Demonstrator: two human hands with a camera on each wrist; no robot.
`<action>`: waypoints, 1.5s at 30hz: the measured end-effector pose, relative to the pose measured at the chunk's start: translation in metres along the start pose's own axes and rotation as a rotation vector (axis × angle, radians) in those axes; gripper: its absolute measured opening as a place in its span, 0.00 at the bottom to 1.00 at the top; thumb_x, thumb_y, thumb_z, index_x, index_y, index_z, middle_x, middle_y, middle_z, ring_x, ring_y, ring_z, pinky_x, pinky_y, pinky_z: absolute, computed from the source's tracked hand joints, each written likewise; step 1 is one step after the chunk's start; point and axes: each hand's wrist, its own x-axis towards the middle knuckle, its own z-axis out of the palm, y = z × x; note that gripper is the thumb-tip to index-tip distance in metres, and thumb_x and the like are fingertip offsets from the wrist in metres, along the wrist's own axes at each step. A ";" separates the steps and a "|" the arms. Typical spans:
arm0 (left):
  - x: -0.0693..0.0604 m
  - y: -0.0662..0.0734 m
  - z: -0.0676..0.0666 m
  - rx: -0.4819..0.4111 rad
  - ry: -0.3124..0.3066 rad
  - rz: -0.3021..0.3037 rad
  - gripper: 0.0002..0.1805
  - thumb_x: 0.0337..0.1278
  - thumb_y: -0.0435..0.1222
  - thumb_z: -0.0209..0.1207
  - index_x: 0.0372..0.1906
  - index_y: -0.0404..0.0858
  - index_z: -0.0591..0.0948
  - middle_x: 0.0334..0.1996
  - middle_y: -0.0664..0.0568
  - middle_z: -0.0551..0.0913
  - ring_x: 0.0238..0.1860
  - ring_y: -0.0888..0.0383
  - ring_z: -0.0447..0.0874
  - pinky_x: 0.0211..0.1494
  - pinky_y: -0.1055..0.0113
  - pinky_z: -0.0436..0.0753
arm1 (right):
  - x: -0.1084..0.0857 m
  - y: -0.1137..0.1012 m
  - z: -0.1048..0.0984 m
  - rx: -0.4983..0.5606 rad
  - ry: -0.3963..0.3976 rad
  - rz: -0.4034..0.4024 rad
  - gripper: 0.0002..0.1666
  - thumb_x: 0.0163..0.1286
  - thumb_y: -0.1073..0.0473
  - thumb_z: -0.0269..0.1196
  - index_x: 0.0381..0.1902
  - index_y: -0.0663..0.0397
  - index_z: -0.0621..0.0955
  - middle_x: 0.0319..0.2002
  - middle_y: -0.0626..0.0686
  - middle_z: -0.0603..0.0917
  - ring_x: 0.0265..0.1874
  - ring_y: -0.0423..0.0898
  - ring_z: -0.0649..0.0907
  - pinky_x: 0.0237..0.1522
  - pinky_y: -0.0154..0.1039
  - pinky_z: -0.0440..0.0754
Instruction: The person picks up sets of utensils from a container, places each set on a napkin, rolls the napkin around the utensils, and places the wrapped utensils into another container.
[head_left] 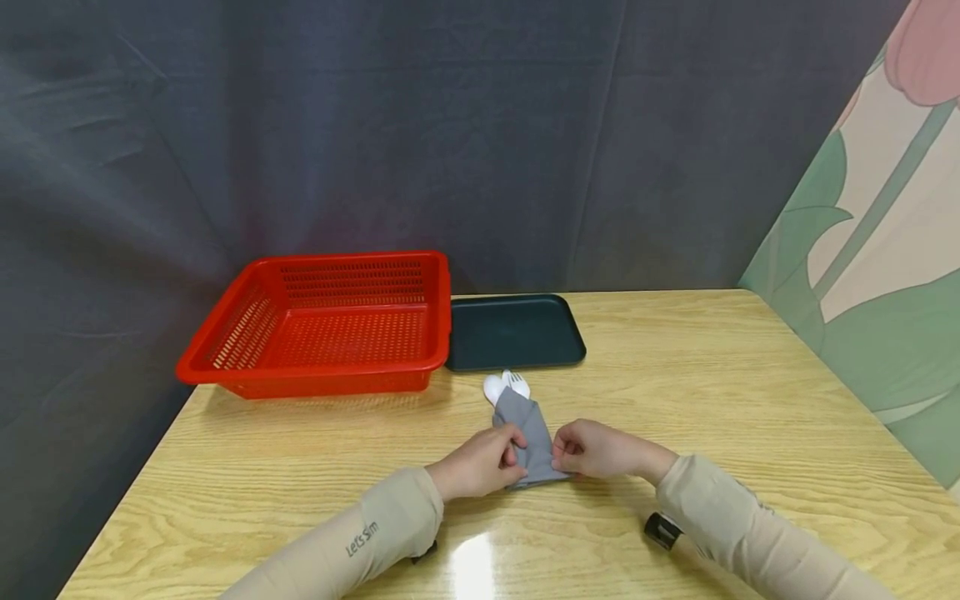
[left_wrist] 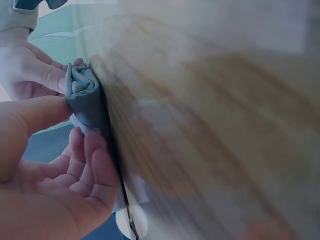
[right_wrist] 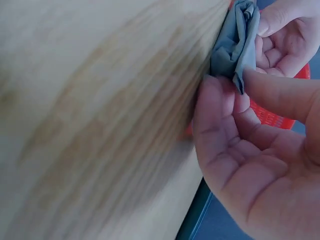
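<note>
A grey cloth napkin [head_left: 531, 433] lies folded around a white spoon [head_left: 492, 387] and a white fork [head_left: 516, 383], whose heads stick out at its far end; their handles are hidden in the cloth. On the napkin's left side, my left hand [head_left: 487, 460] pinches the near part between thumb and curled fingers. My right hand [head_left: 592, 450] pinches the near right corner. Both wrist views show the rolled, layered near end of the napkin [left_wrist: 90, 107] between the two hands, with the right thumb and fingertips on its edge [right_wrist: 235, 55].
A red perforated basket [head_left: 337, 379] stands at the back left of the wooden table [head_left: 712, 375]. Beside it, just beyond the cutlery heads, lies a dark green tray [head_left: 516, 332]. A grey curtain [head_left: 487, 150] hangs behind the table.
</note>
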 end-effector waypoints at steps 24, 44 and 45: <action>-0.014 0.017 0.012 0.675 0.168 0.086 0.11 0.56 0.41 0.61 0.40 0.39 0.83 0.33 0.52 0.74 0.32 0.60 0.74 0.33 0.72 0.77 | 0.007 -0.004 -0.004 0.066 -0.076 0.097 0.06 0.64 0.67 0.58 0.27 0.62 0.74 0.19 0.47 0.72 0.18 0.38 0.74 0.27 0.33 0.81; -0.019 0.023 0.014 0.691 0.078 0.185 0.24 0.57 0.32 0.55 0.56 0.59 0.78 0.39 0.51 0.73 0.35 0.63 0.66 0.31 0.76 0.71 | 0.005 0.001 -0.007 0.010 -0.025 0.096 0.09 0.60 0.63 0.64 0.26 0.60 0.74 0.16 0.45 0.71 0.13 0.37 0.70 0.18 0.29 0.70; -0.019 0.023 0.014 0.704 0.082 0.194 0.24 0.57 0.32 0.55 0.56 0.59 0.78 0.39 0.51 0.73 0.35 0.63 0.66 0.30 0.76 0.71 | 0.005 0.000 -0.007 -0.007 -0.014 0.084 0.09 0.60 0.63 0.64 0.25 0.60 0.75 0.16 0.45 0.71 0.13 0.37 0.69 0.18 0.29 0.69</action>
